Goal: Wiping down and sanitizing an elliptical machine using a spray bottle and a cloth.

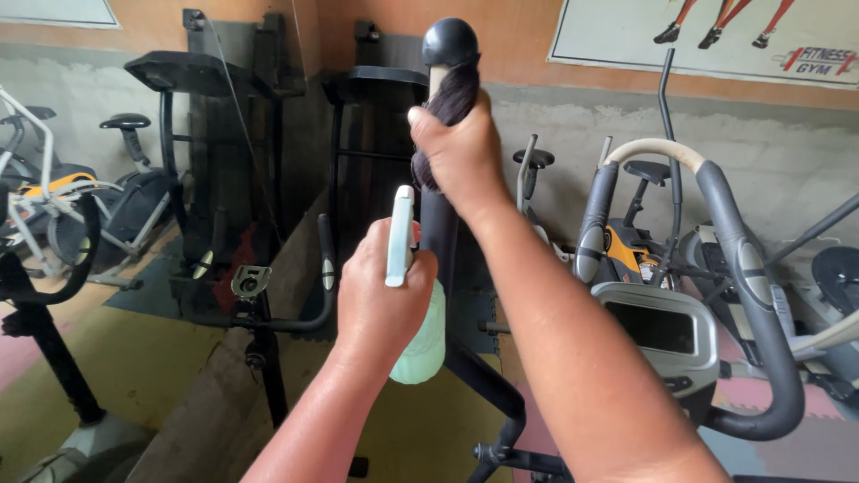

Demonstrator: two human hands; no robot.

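**Cloth on the handle, spray bottle held ready**

The right hand [461, 152] is clamped around a dark cloth [447, 103], pressing it against the upright handle [447, 45] of an exercise machine at 12 o'clock, just under its rounded black end; wrapping the cloth lets it bear on every side. At 6 o'clock below it, the left hand [383, 300] is closed on a pale green spray bottle [420, 344], nozzle raised toward the handle. An exercise-bike console [658, 326] sits at 3 o'clock.
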